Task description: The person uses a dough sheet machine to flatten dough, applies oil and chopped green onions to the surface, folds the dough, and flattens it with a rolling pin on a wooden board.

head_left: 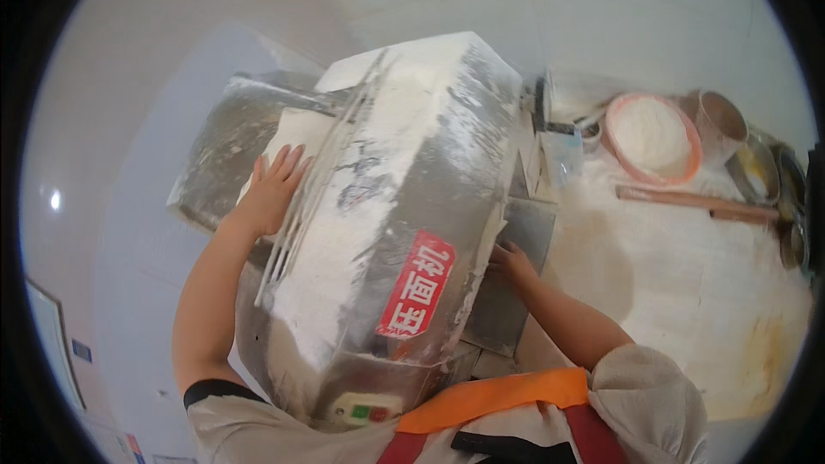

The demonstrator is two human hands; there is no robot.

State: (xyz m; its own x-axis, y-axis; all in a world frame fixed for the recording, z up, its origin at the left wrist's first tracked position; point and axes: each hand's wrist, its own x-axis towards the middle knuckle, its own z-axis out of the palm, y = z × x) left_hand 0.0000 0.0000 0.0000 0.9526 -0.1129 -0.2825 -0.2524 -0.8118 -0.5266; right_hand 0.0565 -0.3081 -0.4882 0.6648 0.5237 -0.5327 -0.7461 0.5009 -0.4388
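A flour-dusted metal dough-rolling machine stands in front of me, its broad casing tilted across the view. On its left side, a pale sheet of dough lies on the metal feed tray and runs up to the casing. My left hand rests on the near part of this dough, fingers spread and open. On the opposite side, my right hand reaches to the gap beneath the casing, over a grey metal outlet tray. Its fingertips are partly hidden by the machine's edge, so what they touch does not show.
Thin metal rods run along the casing. Green and red buttons sit at its near end. Right of it, a floury worktop bears a pink basin of flour, rolling pins, a bucket and metal bowls.
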